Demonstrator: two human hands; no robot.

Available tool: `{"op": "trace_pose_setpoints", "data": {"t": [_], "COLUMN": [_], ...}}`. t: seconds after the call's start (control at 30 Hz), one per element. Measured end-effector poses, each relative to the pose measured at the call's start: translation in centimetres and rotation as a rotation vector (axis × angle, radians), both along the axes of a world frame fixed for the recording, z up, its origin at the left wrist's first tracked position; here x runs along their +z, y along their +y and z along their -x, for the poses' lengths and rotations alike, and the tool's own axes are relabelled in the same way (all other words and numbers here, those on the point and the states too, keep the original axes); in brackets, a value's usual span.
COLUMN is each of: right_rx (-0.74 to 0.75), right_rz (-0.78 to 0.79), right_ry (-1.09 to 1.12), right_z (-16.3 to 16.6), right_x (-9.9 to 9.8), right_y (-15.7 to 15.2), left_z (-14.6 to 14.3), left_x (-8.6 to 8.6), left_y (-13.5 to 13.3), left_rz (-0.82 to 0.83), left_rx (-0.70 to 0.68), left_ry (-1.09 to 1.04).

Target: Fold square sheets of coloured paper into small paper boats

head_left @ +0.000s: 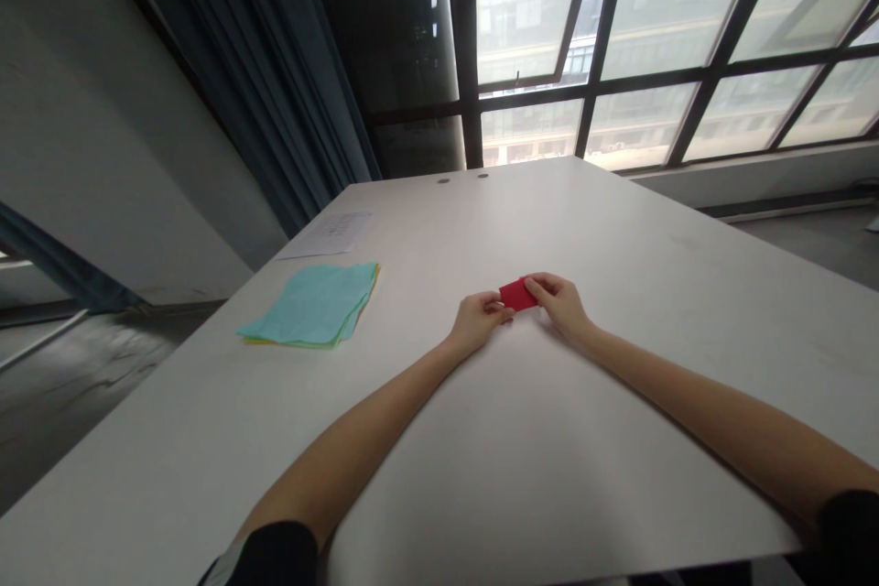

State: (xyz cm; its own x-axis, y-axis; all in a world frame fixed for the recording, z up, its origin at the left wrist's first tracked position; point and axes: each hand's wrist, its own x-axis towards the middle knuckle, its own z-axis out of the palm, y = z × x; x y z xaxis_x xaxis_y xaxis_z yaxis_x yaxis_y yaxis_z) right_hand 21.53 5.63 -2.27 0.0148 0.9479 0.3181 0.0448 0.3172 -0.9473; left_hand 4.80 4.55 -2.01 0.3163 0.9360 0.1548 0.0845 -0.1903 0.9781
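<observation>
Head view: small, flat, four-sided bright-red piece point(516, 296), material unclear, over the smooth white tabletop point(618, 238).
Grip: bare left hand point(479, 319) pinching its left end; bare right hand point(558, 300) pinching its right end.
Covered parts: both ends, behind fingers.
Tabletop's left: thin turquoise sheets point(316, 300) stacked over yellow; beyond, printed white paper point(330, 235).

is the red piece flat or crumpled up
Flat: the red piece shows straight edges between the left hand and right hand. Whether it is folded into layers, I cannot tell.
</observation>
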Motion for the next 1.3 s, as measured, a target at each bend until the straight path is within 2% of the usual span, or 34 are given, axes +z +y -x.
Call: {"op": "trace_pose_setpoints", "data": {"t": [0.17,0.4,0.57,0.97,1.3], "right_rx": [-0.025,0.019,0.01,0.006,0.019], "right_rz": [-0.046,-0.141,-0.171,-0.171,-0.324], "right_ry": [-0.057,-0.315,-0.377,-0.39,-0.597], "right_z": [0.0,0.1,0.2,0.1,-0.3], "right_x": [0.3,1.0,0.9,1.0,1.3], "right_y": [-0.1,-1.0,-1.2,-1.1,-1.4], "left_z": [0.1,0.2,0.3,0.5,0.4], "left_x": [0.1,0.7,0.7,0.5,0.5], "left_y": [-0.2,-0.4,-0.4,-0.3,-0.4], "left_rz": [-0.025,-0.206,-0.266,-0.281,-0.256], "left_rx": [0.008,0.177,0.149,0.242,0.209], "left_ry": [0.051,0.032,0.08,0.118,0.116]}}
